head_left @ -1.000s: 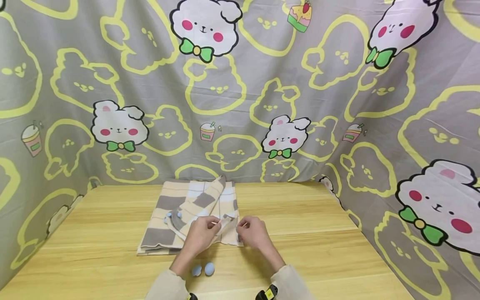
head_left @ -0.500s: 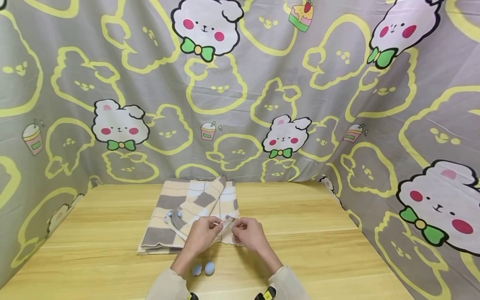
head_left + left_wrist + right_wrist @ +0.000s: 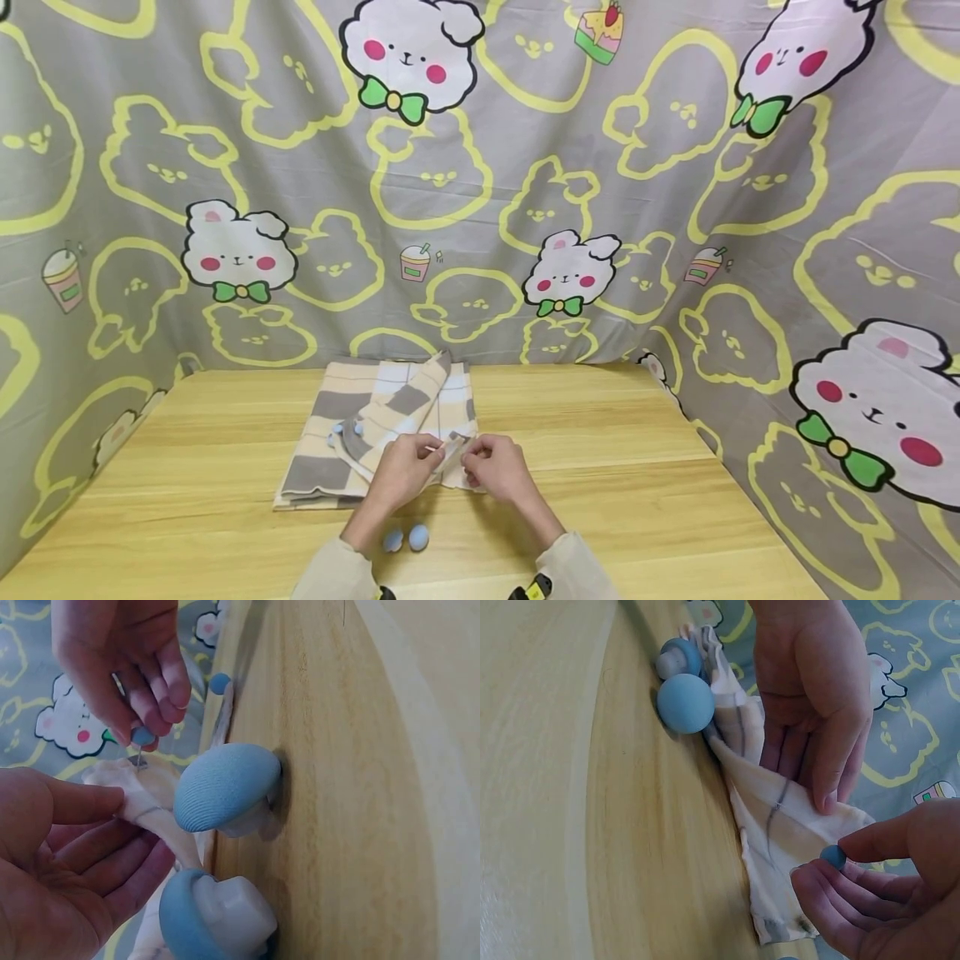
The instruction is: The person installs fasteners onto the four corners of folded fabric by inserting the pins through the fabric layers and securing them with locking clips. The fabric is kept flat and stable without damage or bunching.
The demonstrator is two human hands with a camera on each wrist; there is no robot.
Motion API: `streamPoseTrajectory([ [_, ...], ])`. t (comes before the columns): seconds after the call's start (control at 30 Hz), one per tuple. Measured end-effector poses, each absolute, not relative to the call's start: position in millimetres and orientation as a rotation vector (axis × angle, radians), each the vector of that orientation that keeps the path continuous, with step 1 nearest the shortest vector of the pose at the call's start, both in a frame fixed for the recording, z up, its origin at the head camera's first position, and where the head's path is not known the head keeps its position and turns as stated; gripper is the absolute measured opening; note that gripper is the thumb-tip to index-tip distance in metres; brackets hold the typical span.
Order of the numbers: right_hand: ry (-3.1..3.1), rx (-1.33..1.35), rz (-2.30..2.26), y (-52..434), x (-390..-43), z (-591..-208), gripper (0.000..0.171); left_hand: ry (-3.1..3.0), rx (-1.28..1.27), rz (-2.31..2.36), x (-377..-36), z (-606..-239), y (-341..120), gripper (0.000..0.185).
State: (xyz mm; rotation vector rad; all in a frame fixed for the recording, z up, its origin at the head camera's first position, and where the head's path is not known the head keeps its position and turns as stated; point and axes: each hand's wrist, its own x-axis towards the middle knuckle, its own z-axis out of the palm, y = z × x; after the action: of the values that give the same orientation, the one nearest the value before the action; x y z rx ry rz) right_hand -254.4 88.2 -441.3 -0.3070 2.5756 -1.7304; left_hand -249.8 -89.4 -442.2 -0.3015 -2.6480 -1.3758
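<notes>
A light wooden table (image 3: 675,500) fills the lower part of the head view. Behind it and along both sides, from 9 through 12 to 3 o'clock, hangs a grey backdrop cloth (image 3: 525,150) printed with yellow outlines, white bunnies wearing green bows, small drink cups and a slice of cake. At 6 o'clock, two cream sleeves (image 3: 333,575) enter from the lower edge.

Both forearms are extended forward, hands close together. Left hand (image 3: 405,468): fingers curled in a pinch. Right hand (image 3: 498,469): fingertips pinched together.
</notes>
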Motion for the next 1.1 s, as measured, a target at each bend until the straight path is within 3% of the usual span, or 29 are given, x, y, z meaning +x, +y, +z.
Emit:
streamPoseTrajectory([
  [1.1,2.492,-0.292,-1.792,86.4,-256.6,-446.7,0.011,-2.657,-0.266,-1.388,-246.5,-435.5,-81.3,0.017],
])
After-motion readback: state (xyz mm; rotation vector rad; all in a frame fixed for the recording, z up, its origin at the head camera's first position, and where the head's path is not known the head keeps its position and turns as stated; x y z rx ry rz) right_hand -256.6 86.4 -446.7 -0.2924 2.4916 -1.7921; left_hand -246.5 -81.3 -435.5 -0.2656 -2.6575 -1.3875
